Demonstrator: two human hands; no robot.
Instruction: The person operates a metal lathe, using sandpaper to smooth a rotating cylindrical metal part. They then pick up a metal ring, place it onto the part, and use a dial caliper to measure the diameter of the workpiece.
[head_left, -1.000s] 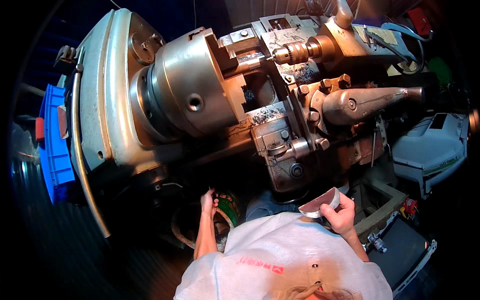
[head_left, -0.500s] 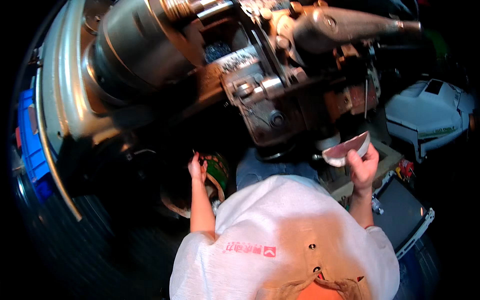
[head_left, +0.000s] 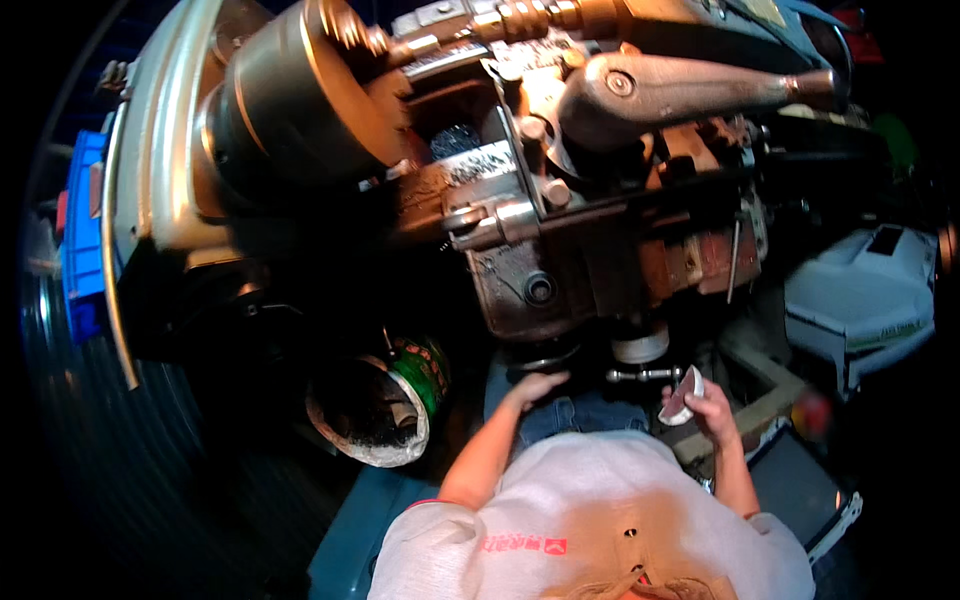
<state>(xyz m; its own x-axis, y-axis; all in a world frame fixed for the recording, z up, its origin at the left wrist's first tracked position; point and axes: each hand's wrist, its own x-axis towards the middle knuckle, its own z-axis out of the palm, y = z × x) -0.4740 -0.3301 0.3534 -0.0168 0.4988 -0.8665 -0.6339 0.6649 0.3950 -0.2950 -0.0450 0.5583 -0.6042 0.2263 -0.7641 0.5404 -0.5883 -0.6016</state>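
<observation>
My right hand (head_left: pixel 712 410) is closed on a half-round piece (head_left: pixel 683 396) with a dull reddish face and a white rim, pinched between thumb and fingers. What it is made of cannot be told. It is tilted, just beside a metal crank handle (head_left: pixel 645 376) on the lathe front. My left hand (head_left: pixel 538 390) reaches to the lower edge of a dark handwheel (head_left: pixel 545 358) beneath the lathe carriage (head_left: pixel 540 290). Its fingers are blurred and partly lost in shadow, so grip or mere touch cannot be told. Left of it stands a green-sided bucket (head_left: pixel 425 375) with dark contents.
Above are the lathe chuck (head_left: pixel 290 100) and a large tool-post lever (head_left: pixel 690 95), with metal chips (head_left: pixel 480 162) under them. At right are a pale grey casing (head_left: pixel 865 300) and a flat dark panel (head_left: pixel 800 480). A blue crate (head_left: pixel 85 230) is at far left.
My left hand has moved right, from above the bucket to the handwheel. My right hand has come lower and nearer the crank handle, turning the half-round piece more upright. The view has shifted.
</observation>
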